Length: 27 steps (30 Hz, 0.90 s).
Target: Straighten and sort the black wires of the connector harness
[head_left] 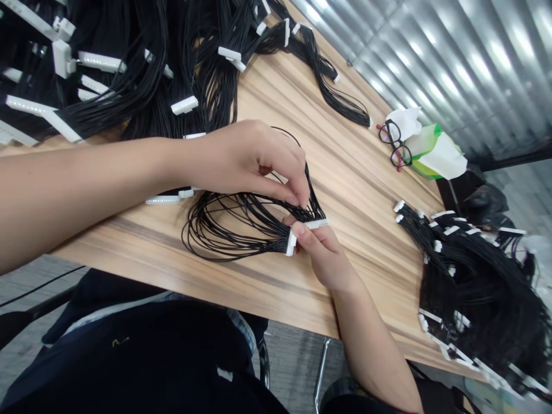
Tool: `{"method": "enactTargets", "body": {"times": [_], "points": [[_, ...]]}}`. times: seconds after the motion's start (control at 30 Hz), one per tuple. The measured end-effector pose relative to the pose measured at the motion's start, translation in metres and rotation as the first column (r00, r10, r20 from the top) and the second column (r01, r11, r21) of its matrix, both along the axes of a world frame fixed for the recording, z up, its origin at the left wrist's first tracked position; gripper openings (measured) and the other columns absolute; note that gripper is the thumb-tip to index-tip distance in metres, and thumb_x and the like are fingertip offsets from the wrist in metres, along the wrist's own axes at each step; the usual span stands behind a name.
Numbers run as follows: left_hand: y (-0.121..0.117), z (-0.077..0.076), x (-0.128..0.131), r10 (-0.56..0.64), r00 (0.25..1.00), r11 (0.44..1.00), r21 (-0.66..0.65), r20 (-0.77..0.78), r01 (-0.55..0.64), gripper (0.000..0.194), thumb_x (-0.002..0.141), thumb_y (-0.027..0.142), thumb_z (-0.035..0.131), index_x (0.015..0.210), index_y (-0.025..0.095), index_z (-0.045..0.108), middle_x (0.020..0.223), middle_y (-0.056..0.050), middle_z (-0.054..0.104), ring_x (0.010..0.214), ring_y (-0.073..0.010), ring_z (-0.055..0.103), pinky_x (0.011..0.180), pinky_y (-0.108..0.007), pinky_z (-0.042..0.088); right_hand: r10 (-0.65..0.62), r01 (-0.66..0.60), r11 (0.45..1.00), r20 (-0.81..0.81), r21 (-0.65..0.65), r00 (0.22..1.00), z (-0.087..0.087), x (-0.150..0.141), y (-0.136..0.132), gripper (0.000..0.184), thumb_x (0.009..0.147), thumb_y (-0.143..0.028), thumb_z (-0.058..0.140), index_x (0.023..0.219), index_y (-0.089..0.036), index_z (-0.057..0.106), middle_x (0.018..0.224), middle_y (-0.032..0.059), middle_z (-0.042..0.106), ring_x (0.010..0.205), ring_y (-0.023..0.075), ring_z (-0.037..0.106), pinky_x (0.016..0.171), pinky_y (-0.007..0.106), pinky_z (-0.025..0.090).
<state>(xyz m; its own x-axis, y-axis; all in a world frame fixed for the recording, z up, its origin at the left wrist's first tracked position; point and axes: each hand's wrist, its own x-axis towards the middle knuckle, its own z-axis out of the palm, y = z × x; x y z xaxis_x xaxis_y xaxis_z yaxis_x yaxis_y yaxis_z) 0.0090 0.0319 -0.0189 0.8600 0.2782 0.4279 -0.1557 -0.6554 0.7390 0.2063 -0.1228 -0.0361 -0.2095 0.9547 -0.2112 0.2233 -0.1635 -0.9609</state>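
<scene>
A wire harness of many thin black wires (235, 230) lies looped on the wooden table in front of me, its wires running into white plastic connectors. My right hand (323, 253) grips the harness at two of these, a white connector (291, 241) turned down toward me and a longer white connector (317, 223) pointing right. The right thumb presses where they meet. From above, my left hand (267, 164) reaches over the loop with thumb and forefinger pinched at the wires just behind the connectors. Its fingertips partly cover what they hold.
A large pile of black harnesses with white connectors (184, 105) covers the upper left. Another heap (478, 276) lies at the right. A single harness (332, 86), glasses (394, 144) and a green-white tissue pack (435, 152) line the far edge beside a corrugated metallic wall (440, 57).
</scene>
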Motion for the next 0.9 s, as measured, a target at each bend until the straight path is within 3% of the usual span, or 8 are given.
{"method": "enactTargets", "body": {"times": [0.1,0.23,0.57,0.73,0.9], "points": [[0.000,-0.004,0.003,-0.001,0.999,0.999,-0.046,-0.044,-0.001,0.019,0.097,0.037,0.064,0.102,0.034,0.082,0.096,-0.002,0.079,0.084,-0.0118,0.072,0.073,-0.021,0.052,-0.008,0.008,1.000,-0.005,-0.027,1.000,-0.002,0.000,0.001,0.053,0.097,-0.065,0.052,0.065,-0.023,0.053,0.065,-0.0024,0.045,0.060,0.0119,0.041,0.055,0.027,0.037],[-0.001,-0.005,0.005,0.069,0.994,0.997,0.021,-0.087,-0.067,0.019,0.096,0.035,0.064,0.103,0.034,0.082,0.100,-0.002,0.080,0.081,-0.0107,0.070,0.073,-0.022,0.050,-0.010,0.010,0.999,-0.008,-0.049,1.000,-0.005,0.000,0.002,0.056,0.097,-0.066,0.051,0.062,-0.022,0.050,0.062,-0.0035,0.041,0.057,0.0107,0.035,0.054,0.027,0.033],[-0.011,0.006,0.005,0.146,0.989,0.989,0.001,-0.039,-0.146,0.015,0.093,0.034,0.068,0.094,0.029,0.083,0.092,-0.001,0.081,0.080,-0.0127,0.072,0.068,-0.023,0.050,-0.024,0.025,0.998,0.028,-0.049,0.999,-0.002,0.000,0.001,0.056,0.096,-0.067,0.053,0.063,-0.023,0.050,0.060,-0.0034,0.042,0.057,0.0113,0.037,0.053,0.027,0.033],[-0.003,0.007,0.001,0.046,0.990,0.998,0.059,-0.130,-0.038,0.018,0.095,0.033,0.063,0.097,0.031,0.082,0.095,-0.001,0.079,0.084,-0.0127,0.071,0.076,-0.023,0.051,0.039,-0.038,0.997,0.023,-0.073,0.999,0.002,-0.001,0.002,0.056,0.099,-0.065,0.048,0.064,-0.022,0.050,0.062,-0.0034,0.040,0.059,0.0111,0.036,0.055,0.027,0.032],[0.002,0.007,0.001,-0.034,0.978,0.999,0.018,-0.206,0.039,0.022,0.095,0.032,0.059,0.099,0.031,0.081,0.098,0.000,0.079,0.085,-0.0127,0.070,0.075,-0.023,0.052,0.070,-0.070,0.994,0.004,-0.088,0.998,0.004,-0.004,0.001,0.052,0.100,-0.062,0.048,0.069,-0.022,0.051,0.067,-0.0034,0.042,0.062,0.0111,0.037,0.059,0.027,0.034]]}}
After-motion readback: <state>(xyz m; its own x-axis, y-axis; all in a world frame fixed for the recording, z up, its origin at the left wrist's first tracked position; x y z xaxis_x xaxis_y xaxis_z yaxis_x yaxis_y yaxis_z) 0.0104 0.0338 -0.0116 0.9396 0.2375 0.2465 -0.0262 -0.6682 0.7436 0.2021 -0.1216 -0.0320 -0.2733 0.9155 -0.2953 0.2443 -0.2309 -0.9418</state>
